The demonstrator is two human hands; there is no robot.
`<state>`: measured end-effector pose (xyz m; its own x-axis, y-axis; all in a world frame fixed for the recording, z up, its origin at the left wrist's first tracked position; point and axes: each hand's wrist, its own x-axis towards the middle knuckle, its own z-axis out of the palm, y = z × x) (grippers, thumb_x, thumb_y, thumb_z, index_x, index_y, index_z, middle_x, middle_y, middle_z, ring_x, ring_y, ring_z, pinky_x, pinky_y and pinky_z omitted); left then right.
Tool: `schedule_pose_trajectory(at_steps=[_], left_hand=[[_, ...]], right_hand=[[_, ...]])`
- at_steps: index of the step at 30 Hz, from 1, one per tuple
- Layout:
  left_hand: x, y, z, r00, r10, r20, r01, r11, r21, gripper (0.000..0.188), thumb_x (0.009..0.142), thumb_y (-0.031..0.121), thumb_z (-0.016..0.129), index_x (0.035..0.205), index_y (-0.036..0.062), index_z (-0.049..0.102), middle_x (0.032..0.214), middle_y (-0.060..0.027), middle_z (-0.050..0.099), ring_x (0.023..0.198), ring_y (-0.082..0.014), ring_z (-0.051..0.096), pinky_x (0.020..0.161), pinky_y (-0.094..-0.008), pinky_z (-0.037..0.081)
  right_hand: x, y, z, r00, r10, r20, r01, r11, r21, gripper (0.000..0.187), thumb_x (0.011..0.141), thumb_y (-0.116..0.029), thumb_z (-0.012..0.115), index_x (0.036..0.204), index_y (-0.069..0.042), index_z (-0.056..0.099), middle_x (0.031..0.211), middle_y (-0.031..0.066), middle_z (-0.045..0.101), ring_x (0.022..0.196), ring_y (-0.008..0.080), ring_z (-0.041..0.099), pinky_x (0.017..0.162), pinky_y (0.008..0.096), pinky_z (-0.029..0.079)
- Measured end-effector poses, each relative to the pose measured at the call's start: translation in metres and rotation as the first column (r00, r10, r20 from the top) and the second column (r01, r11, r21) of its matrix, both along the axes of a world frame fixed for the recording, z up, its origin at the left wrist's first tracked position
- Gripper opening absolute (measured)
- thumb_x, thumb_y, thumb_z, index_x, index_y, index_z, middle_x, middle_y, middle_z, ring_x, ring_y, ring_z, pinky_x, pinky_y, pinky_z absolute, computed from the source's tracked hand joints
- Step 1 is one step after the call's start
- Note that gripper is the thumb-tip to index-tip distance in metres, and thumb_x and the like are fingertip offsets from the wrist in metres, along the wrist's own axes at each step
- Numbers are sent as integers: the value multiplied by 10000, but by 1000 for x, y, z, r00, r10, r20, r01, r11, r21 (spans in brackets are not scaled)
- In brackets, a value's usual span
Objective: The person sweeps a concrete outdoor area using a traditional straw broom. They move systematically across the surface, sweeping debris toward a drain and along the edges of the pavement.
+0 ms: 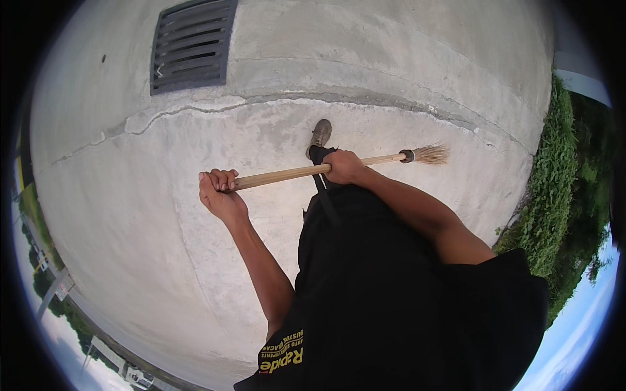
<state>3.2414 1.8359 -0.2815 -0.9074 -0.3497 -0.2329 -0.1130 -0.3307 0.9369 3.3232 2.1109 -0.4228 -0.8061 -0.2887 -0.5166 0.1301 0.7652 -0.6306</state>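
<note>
A broom (280, 176) with a pale wooden handle and a brush of thin brown twigs lies slantwise across my front, its bristles off to the right. My left hand (223, 197) is closed round the top end of the handle. Further along the handle, nearer the bristles, my right hand (343, 167) grips it with the fingers wrapped over. A dark band binds the twigs to the handle. Whether the bristles touch the ground I cannot tell.
Grey concrete (274, 130) spreads beneath me, crossed by a long crack (156, 118). A dark metal drain grate (193, 45) is set into it at the far left. My brown shoe (320, 133) stands ahead. Green plants (548, 189) line the right side.
</note>
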Motion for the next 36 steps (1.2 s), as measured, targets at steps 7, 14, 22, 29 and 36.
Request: schedule_pose_trajectory(at_steps=[7,14,22,29,36], left_hand=[[95,-59,164,814,321,-485,-413,906,-94,500,1131,279,485,684,213,272,591,46,205,515,-105,232,691,-309,394],[196,32,175,636,-452,-625,-109,750,-653,518,1096,325,416,610,161,345,485,9,401,413,-148,456,597,-389,559],[195,148,12,860,-453,-235,455,889,-49,484,1166,234,436,712,77,382,625,-38,412,584,-160,438,628,-377,470],[201,43,88,961,131,-245,-133,991,11,469,1133,276,504,721,189,298,635,34,263,585,-113,272,764,-331,405],[246,86,225,733,-17,-680,-304,886,-350,504,1110,285,446,634,199,306,524,34,259,462,-105,286,684,-323,425]], right_hand=[[-11,-75,113,934,102,-342,-180,962,-203,138,837,-185,714,957,-128,753,724,103,730,708,332,729,675,484,559],[-10,-59,72,875,-42,-482,-245,820,-517,75,782,-86,731,838,-129,706,739,74,718,749,332,715,673,465,536],[170,114,-41,937,-268,-222,268,963,-35,129,920,-235,700,898,-110,721,838,144,743,862,407,719,762,536,556],[123,48,61,953,13,-303,-17,1000,-10,133,848,-178,717,975,-146,742,819,95,758,818,317,752,704,488,564],[48,8,119,868,-3,-497,-240,873,-425,141,801,-118,759,937,-150,739,785,69,741,796,326,731,723,471,551]])
